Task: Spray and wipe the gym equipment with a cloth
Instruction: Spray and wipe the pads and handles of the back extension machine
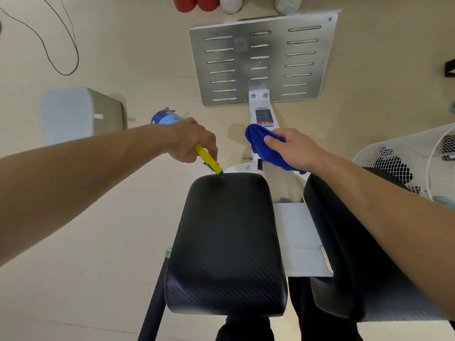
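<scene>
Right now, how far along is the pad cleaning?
Early: nothing evidently wiped. The left hand aims the spray bottle at the far edge of the centre black pad; the right hand holds the blue cloth bunched, off the pads. Wiping that and the right pad remains.

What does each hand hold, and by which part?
The left hand grips the spray bottle at its neck, behind the yellow nozzle. The right hand grips the bunched blue cloth from above.
</scene>
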`<state>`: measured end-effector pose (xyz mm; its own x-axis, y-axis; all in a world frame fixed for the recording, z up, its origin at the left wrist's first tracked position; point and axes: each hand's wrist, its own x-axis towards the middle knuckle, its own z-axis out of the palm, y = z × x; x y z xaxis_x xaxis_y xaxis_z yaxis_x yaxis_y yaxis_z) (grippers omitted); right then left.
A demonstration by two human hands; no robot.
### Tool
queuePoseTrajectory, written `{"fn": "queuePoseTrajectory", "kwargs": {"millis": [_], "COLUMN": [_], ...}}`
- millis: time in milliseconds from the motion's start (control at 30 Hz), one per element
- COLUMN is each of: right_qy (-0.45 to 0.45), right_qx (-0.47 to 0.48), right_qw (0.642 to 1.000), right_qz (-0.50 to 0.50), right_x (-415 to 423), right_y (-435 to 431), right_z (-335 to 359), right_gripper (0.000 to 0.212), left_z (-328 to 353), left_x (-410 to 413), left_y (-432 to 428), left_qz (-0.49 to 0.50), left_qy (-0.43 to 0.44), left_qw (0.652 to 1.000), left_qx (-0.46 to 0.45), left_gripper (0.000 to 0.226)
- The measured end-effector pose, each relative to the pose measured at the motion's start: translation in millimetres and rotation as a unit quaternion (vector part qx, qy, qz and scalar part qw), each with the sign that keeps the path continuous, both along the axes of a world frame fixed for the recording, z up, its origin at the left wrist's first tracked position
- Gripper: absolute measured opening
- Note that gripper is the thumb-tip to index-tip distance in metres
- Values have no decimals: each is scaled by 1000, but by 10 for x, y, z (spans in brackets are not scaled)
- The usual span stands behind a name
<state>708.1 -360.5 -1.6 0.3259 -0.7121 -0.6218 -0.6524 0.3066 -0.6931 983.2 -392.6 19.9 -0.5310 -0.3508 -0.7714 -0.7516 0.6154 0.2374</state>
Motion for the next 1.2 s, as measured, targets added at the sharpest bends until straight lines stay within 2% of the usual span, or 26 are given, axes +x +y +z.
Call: {"fn": "queuePoseTrajectory", "kwargs": {"millis": [133, 200, 300, 367, 467, 567, 700, 833, 1000, 1200], "right_qy": [2, -5, 14, 54, 75, 54, -14, -26, 20, 43], "right_qx": [1, 15, 63, 39, -11, -28, 6, 36, 85, -10], "right_qw": [1000, 999, 984, 965, 963, 953, 926, 949, 977, 982], "right_qz": [11, 37, 164, 254, 260, 296, 377, 313, 193, 182], "right_x": [152, 255, 490, 629, 738, 1052, 1617, 1211, 379, 162], "right_y": [-64, -68, 152, 354, 443, 379, 304, 277, 400, 949], "right_z": [6, 16, 12, -3, -1, -46, -123, -213, -66, 351], "right_gripper": [27, 27, 34, 46, 49, 45, 37, 34, 44, 51], "left_z": [-1, -24, -46, -67, -74, -71, -82, -40, 23, 9], "left_x": [190, 326, 516, 633, 768, 822, 872, 799, 630, 552], "left_y": [15, 21, 65, 106, 138, 160, 135, 63, 41, 118], "left_qz": [-28, 28, 123, 165, 250, 287, 257, 257, 239, 268], "left_qy": [-39, -22, -1, 13, 51, 63, 36, 38, 35, 75], "left_qw": [998, 999, 992, 986, 966, 953, 965, 966, 970, 960], "left_qx": [-38, -38, -2, 15, 52, 69, 36, 6, -20, -5], "left_gripper": [37, 38, 53, 63, 61, 61, 56, 64, 60, 62]}}
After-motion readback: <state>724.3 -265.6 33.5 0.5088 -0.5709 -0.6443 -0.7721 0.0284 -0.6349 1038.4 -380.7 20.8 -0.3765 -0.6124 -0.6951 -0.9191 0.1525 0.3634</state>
